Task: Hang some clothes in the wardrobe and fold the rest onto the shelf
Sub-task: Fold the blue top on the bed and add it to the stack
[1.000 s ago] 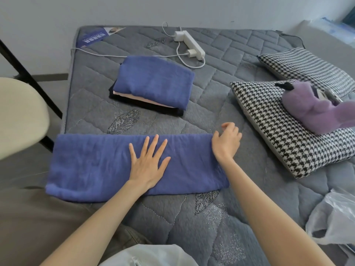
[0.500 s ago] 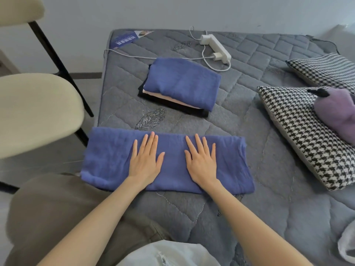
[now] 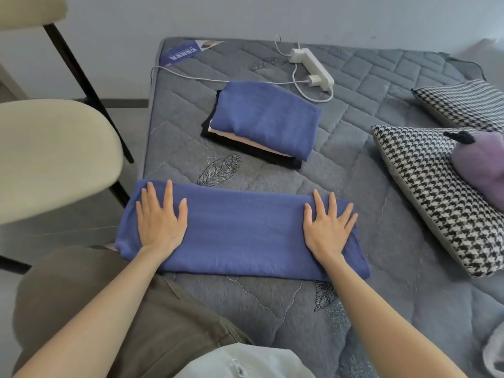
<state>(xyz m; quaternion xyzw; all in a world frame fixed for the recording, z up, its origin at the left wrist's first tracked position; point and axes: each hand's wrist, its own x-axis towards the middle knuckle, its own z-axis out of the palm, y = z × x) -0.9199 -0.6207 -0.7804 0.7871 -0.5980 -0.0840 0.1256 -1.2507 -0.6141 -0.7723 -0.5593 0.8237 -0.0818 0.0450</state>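
Blue garment point(image 3: 245, 236), folded into a long flat band, lies crosswise near the front edge of the bed point(image 3: 368, 186). Its left end reaches the bed's left edge and its right end stops about halfway across the grey quilted cover.

The left hand point(image 3: 161, 222) lies palm down on the left end of the band, its fingers straight and spread, gripping nothing. The right hand point(image 3: 327, 227) lies the same way on the right end, fingers straight and fanned, flat against the cloth. Both forearms reach in from the front, bare to the elbow.

Further back, toward the middle of the bed and apart from the band, sits a stack of folded clothes point(image 3: 261, 118): a blue piece on top, a pale pink one under it and a black one at the bottom.

Near the far edge lies a white power strip point(image 3: 313, 66) with a charger plugged in. Its cable point(image 3: 218, 79) runs off to the left edge.

Along the right edge lie two houndstooth pillows, the nearer pillow point(image 3: 420, 195) carrying a purple plush toy point(image 3: 480, 167) and the farther pillow point(image 3: 463, 102) lying behind it.

A chair point(image 3: 54, 154) with a cream seat and black legs stands just beside the bed's left edge.
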